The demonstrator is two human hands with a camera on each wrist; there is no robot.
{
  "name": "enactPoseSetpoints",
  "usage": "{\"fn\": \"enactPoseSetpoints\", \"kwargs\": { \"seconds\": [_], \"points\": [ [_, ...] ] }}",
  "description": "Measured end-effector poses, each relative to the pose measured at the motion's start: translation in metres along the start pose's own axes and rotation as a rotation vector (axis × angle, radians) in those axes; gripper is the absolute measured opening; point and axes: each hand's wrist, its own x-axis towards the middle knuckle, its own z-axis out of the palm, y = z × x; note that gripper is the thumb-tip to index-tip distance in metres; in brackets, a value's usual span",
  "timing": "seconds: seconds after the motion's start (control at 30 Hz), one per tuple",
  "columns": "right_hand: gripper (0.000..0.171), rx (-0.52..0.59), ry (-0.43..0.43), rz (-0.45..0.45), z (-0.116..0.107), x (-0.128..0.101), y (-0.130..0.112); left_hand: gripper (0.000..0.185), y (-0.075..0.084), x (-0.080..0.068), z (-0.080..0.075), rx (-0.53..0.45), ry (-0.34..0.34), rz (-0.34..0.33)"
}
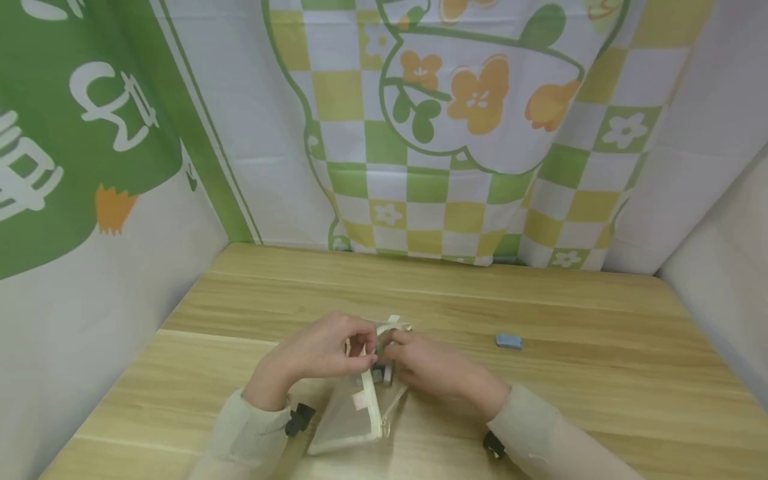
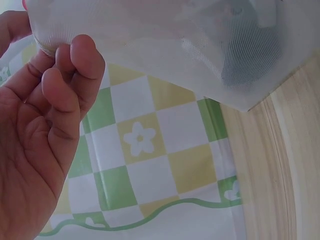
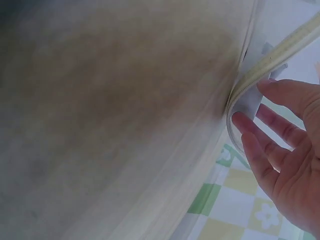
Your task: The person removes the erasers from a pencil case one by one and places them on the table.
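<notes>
A clear mesh pouch (image 1: 351,417) with a cream zip lies on the wooden table (image 1: 540,407), its mouth lifted toward the hands. My left hand (image 1: 327,352) pinches the pouch's upper rim with curled fingers; in the left wrist view the mesh pouch (image 2: 200,45) hangs over the left hand (image 2: 45,130). My right hand (image 1: 429,365) is at the mouth, holding a small grey piece (image 1: 378,374) against the zip. In the right wrist view, the right hand's fingertips (image 3: 240,120) rest on that pale piece (image 3: 250,100) beside the zip edge (image 3: 265,70).
A small blue-grey block (image 1: 509,341) lies on the table to the right of the hands. Patterned green, yellow and white cloth (image 1: 456,167) hangs close behind and on both sides, walling in the table. Both beige sleeves (image 1: 552,440) cross the near edge.
</notes>
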Motion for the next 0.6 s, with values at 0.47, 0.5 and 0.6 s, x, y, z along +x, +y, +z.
{"fn": "enactPoseSetpoints", "kwargs": {
  "seconds": [0.47, 0.5, 0.6],
  "points": [
    [0.014, 0.071, -0.011, 0.012, 0.0001, 0.0046, 0.0049, 0.009, 0.0003, 0.0006, -0.0005, 0.011, -0.007, -0.016],
    [0.014, 0.072, -0.007, 0.006, 0.0003, 0.0048, 0.0053, 0.009, 0.0002, 0.0004, -0.0006, 0.010, -0.006, -0.015],
    [0.015, 0.070, -0.001, -0.020, 0.0002, 0.0052, 0.0060, 0.009, 0.0001, -0.0005, -0.0007, 0.004, -0.005, -0.012]
  ]
}}
